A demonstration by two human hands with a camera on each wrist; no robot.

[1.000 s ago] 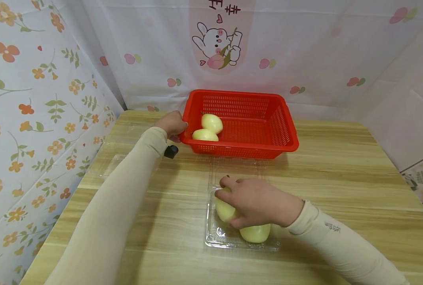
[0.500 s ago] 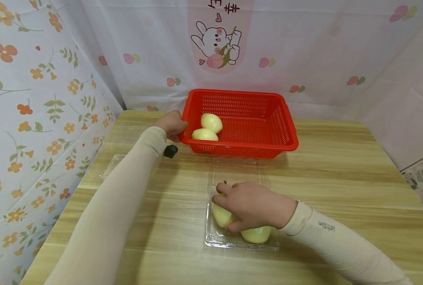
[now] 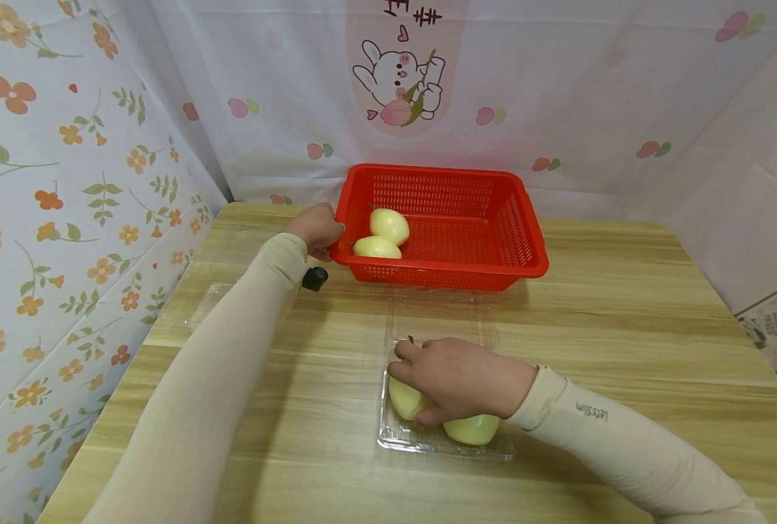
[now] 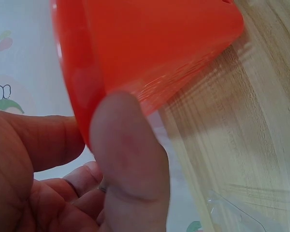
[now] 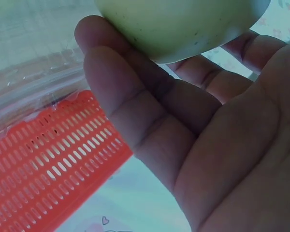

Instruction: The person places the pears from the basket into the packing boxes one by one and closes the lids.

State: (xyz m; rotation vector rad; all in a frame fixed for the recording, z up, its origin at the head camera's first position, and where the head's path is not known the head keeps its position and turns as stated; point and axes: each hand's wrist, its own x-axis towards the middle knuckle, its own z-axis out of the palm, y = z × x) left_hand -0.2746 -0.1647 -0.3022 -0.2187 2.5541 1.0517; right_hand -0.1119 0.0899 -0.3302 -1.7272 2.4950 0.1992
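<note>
A red mesh basket (image 3: 467, 240) stands at the back of the wooden table (image 3: 624, 327), with two pale yellow fruits (image 3: 389, 225) in its left end. My left hand (image 3: 316, 227) grips the basket's left rim; in the left wrist view the thumb (image 4: 128, 159) presses on the red rim (image 4: 150, 53). Nearer me lies a clear plastic tray (image 3: 395, 437) holding two more pale fruits. My right hand (image 3: 421, 386) curls over the left fruit (image 3: 403, 400), and the right wrist view shows its fingers (image 5: 135, 106) wrapped round that fruit (image 5: 183, 24). The other fruit (image 3: 472, 429) lies beside it.
The tray's clear hinged lid (image 3: 437, 314) lies open toward the basket. Another clear plastic piece (image 3: 208, 300) lies at the table's left edge. Flowered cloth walls (image 3: 68, 182) close in the left, back and right sides.
My right hand has sunk slightly lower over the left fruit in the tray. The left hand and the basket have not moved.
</note>
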